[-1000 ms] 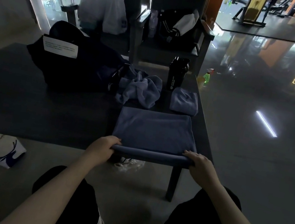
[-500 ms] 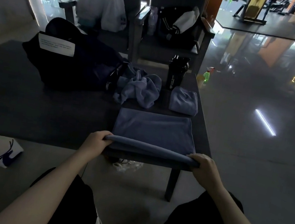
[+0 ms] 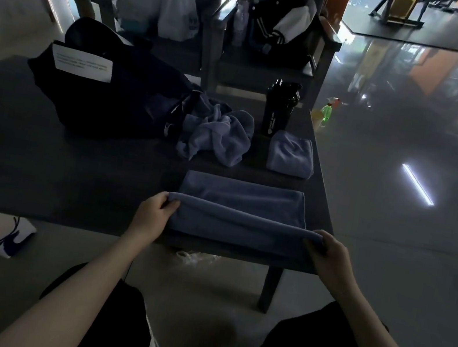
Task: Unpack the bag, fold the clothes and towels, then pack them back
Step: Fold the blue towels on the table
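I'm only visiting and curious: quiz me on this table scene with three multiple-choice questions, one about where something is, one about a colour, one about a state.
1. Where does the small folded towel lie?
A. just in front of the black bottle
B. on the floor
C. in the person's lap

2. What colour is the held towel?
A. red
B. blue
C. white

3. How does the loose towel beside the dark bag look?
A. crumpled
B. neatly folded
C. rolled tight

Answers:
1 A: it sits on the table, on the near side of the bottle.
2 B: the left hand and right hand grip blue cloth.
3 A: it lies in a rumpled heap.
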`<move>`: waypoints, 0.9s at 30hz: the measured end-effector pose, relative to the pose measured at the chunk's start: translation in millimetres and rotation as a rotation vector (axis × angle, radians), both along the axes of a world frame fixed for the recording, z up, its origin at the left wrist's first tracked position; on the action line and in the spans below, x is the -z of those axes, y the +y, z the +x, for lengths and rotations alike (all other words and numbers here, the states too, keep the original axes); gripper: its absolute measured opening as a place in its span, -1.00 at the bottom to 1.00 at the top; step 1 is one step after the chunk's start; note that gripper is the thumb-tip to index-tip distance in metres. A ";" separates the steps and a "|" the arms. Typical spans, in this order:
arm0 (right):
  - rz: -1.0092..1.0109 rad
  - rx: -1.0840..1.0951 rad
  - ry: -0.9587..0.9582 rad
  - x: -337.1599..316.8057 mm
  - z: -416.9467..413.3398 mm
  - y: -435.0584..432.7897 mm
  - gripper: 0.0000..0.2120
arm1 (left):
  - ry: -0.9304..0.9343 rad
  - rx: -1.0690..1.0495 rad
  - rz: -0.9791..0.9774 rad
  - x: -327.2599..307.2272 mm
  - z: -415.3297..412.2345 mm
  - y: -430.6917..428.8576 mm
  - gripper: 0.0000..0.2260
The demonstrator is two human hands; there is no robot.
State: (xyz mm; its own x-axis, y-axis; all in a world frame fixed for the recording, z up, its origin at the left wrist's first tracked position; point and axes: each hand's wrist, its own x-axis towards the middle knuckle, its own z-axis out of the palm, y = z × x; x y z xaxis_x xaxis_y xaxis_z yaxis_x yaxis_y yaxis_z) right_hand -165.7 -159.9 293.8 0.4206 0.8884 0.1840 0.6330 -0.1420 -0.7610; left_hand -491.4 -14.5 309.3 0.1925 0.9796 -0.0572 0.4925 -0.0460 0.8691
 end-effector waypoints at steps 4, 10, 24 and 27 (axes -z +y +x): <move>0.132 0.063 -0.079 -16.4 -5.8 24.9 -0.87 | -0.061 -0.106 0.054 -7.2 12.9 14.1 -0.87; -0.076 0.159 -0.074 -22.0 0.2 74.3 -0.80 | 0.074 -0.217 0.005 -15.7 34.3 51.1 -0.79; -0.168 0.334 -0.125 -3.3 0.3 88.3 -0.72 | 0.150 -0.049 0.119 -1.0 49.0 63.9 -0.67; -0.160 0.350 -0.151 -2.6 -2.2 89.0 -0.70 | 0.287 -0.031 0.267 -1.3 52.5 60.8 -0.73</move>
State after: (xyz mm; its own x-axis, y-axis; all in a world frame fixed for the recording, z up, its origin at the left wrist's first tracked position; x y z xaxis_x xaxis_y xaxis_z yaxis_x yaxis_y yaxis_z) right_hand -167.9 -70.9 296.4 0.6809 0.7192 0.1382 0.6286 -0.4770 -0.6143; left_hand -438.9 46.4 310.7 0.1760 0.9724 0.1532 0.7184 -0.2333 0.6553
